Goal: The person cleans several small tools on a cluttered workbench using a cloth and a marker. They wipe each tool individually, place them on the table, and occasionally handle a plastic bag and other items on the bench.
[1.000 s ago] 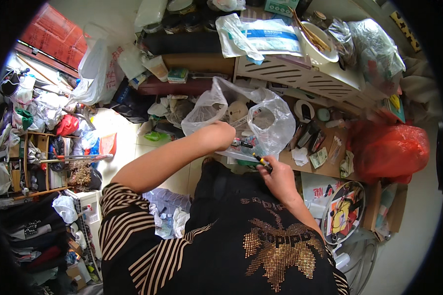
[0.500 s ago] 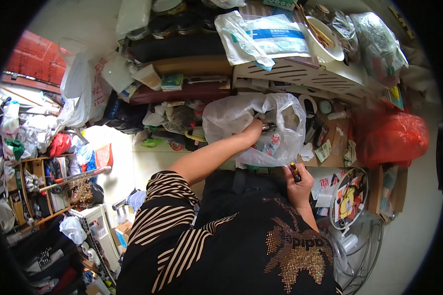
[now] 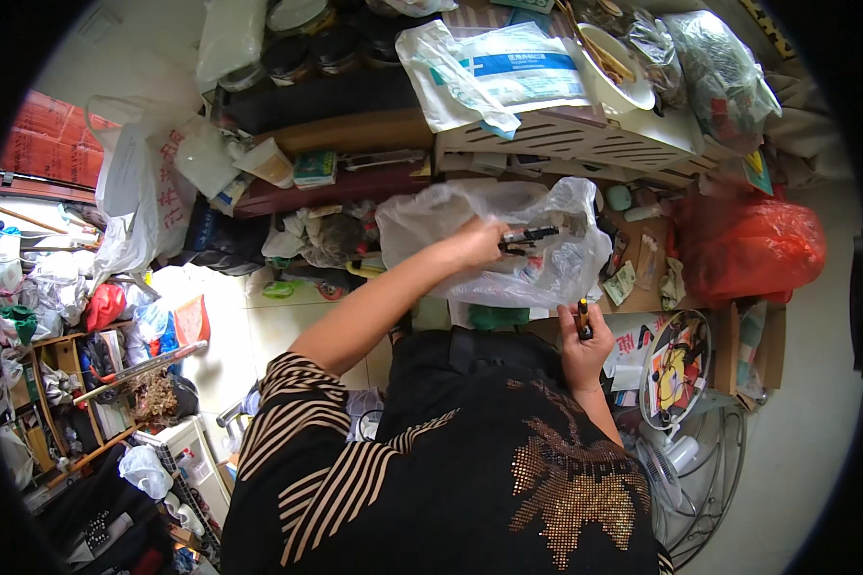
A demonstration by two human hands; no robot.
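Note:
My left hand reaches forward and grips a thin black tool in front of a clear plastic bag that lies on the cluttered low table. Closer to my body, my right hand is closed around a small dark tool with a yellow band, its tip pointing up toward the bag. My black top with gold studs and striped sleeves fills the lower middle of the view.
A red plastic bag sits at the right. A white slatted rack holds a white and blue packet and a bowl. A fan stands lower right. Bags and shelves crowd the left floor.
My left hand has gone from my lap out to the clear bag and now holds a thin black tool. My right hand has risen slightly, still holding its small tool. The view has shifted.

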